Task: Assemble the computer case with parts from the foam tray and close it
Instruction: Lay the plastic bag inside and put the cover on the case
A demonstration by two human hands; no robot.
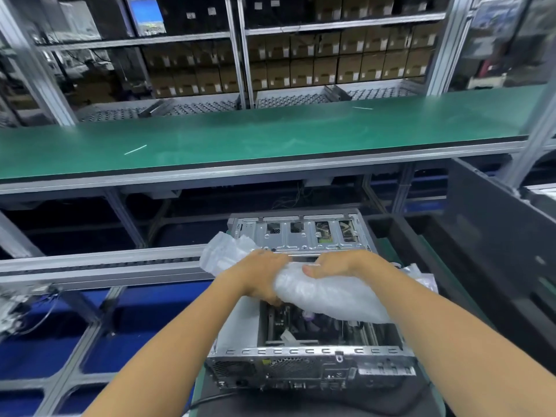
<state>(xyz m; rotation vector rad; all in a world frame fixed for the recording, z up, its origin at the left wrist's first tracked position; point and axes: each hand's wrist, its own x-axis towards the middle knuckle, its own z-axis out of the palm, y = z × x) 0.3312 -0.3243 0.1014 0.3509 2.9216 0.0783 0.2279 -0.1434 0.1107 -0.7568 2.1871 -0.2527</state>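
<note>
An open metal computer case [307, 353] lies low in the middle of the view, with its rear ports facing me and its drive bays at the far end. Above its open top, both my hands hold a crumpled clear plastic bag [331, 299]. My left hand [261, 275] grips the bag's left part, which bunches out past the knuckles. My right hand [334, 264] pinches the bag from above, thumb pressed into the plastic. The bag hides the case's middle section. A dark foam tray [400, 233] lies to the case's right.
A green conveyor belt [270, 136] runs across the view beyond the case. Behind it stand shelves of brown boxes [331, 64]. A tall dark panel [496, 236] rises at the right. An aluminium rail [99, 263] crosses at the left, over a blue floor.
</note>
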